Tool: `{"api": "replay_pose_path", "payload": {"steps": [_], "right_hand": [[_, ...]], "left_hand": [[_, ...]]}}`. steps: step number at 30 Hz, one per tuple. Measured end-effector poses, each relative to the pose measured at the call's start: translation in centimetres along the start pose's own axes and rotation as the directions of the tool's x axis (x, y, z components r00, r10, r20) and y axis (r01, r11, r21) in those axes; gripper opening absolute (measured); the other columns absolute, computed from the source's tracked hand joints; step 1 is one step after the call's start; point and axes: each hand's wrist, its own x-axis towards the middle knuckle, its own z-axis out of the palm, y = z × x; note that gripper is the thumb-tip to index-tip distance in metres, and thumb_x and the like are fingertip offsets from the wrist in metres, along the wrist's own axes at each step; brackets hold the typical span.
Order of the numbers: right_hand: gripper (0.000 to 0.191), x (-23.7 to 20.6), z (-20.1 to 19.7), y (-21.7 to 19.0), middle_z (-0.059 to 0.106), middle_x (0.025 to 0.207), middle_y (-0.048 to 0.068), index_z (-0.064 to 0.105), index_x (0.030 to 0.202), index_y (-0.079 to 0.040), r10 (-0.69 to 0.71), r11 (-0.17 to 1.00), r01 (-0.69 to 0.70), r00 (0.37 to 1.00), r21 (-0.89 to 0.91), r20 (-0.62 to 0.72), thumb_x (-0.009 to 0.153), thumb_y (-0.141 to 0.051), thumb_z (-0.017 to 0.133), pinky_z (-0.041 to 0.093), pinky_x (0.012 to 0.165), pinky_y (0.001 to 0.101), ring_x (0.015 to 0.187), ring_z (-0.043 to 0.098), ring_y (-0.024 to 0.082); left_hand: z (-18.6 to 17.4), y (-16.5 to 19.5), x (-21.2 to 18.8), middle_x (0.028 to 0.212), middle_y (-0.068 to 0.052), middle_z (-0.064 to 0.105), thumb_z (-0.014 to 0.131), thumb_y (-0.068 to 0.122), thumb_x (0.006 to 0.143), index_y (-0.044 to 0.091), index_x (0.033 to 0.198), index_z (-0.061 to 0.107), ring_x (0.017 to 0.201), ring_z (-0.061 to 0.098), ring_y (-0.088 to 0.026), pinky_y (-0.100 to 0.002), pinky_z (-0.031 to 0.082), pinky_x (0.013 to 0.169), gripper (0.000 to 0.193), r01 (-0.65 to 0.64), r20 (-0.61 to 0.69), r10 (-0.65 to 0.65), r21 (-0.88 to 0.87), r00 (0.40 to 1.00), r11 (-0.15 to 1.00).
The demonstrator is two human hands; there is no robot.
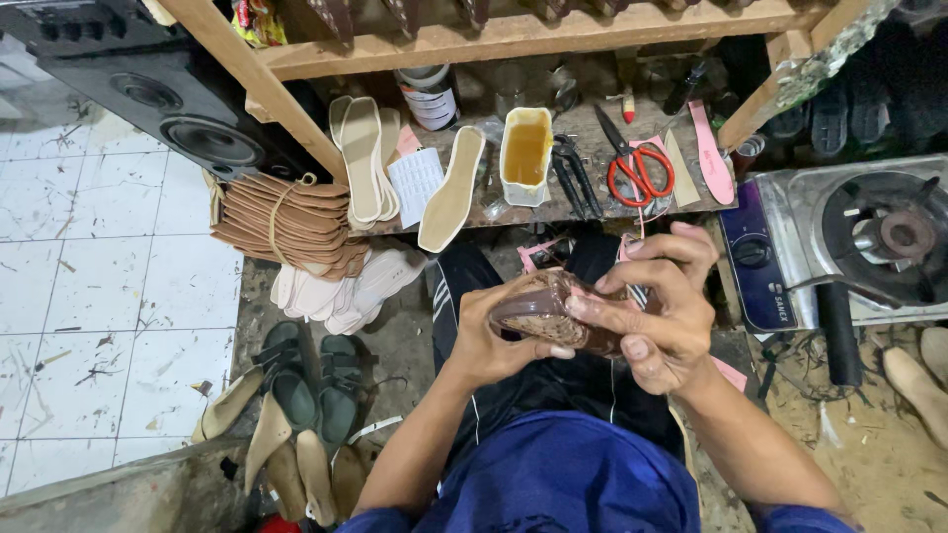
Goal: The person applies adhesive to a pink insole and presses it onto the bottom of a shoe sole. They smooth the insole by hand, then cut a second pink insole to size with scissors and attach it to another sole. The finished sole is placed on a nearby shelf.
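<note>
Both hands (583, 321) grip sandal (543, 308) below bench edge (553, 219).

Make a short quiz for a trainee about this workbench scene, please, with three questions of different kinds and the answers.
1. True or false: both hands grip the same brown shoe piece.
2. Which tool lies just right of the container of yellow glue? A) hammer B) dark pliers C) paintbrush
3. Fill in: the scissors on the bench have ____ handles.

Key
1. True: the left hand and the right hand both hold the brown shoe piece.
2. B: the dark pliers lie beside the container of yellow glue.
3. Red, on the scissors.
</note>
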Motion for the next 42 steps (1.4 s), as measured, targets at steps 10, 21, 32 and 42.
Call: {"api": "replay_pose_path", "payload": {"steps": [10,21,32,42], "right_hand": [[0.051,-0.1,-0.2,0.0,0.067,0.101,0.007,0.081,0.109,-0.016,0.023,1.000,-0.024,0.999,0.014,0.033,0.101,-0.045,0.040,0.028,0.113,0.0551,0.110,0.049,0.032],[0.049,0.0,0.1,0.3,0.067,0.103,0.006,0.082,0.109,-0.018,-0.025,0.998,0.026,0.999,-0.060,0.029,0.100,-0.046,0.043,0.027,0.112,0.0565,0.111,0.051,0.033],[0.037,-0.2,0.4,0.4,0.069,0.098,0.000,0.084,0.108,-0.024,-0.162,0.948,0.173,0.985,-0.268,0.060,0.098,-0.043,0.055,0.024,0.110,0.0558,0.105,0.053,0.028],[0.037,2.4,2.9,1.9,0.070,0.098,-0.001,0.081,0.101,-0.024,-0.260,0.961,0.268,0.960,-0.070,0.108,0.095,-0.043,0.050,0.025,0.108,0.0533,0.106,0.053,0.027]], "left_hand": [[-0.3,0.2,-0.1,0.115,-0.010,0.079,0.096,0.022,0.071,-0.004,0.130,0.066,0.104,0.077,-0.015,-0.029,0.061,0.096,0.071,0.095,0.038,-0.094,-0.028,0.995,0.995],[-0.4,-0.2,-0.4,0.112,-0.008,0.079,0.095,0.018,0.072,-0.003,0.137,0.064,0.101,0.074,-0.010,-0.028,0.060,0.094,0.076,0.151,0.079,-0.142,-0.119,0.987,0.981],[-1.3,-0.4,-0.8,0.109,-0.006,0.079,0.094,0.016,0.074,-0.002,0.137,0.065,0.099,0.074,-0.010,-0.028,0.060,0.092,0.071,0.238,0.112,-0.216,-0.253,0.970,0.938],[-3.6,-4.3,-3.6,0.096,-0.010,0.075,0.093,0.021,0.080,-0.007,0.118,0.070,0.081,0.069,-0.018,-0.032,0.057,0.075,0.052,0.297,-0.058,-0.363,-0.465,0.930,0.834]]}}
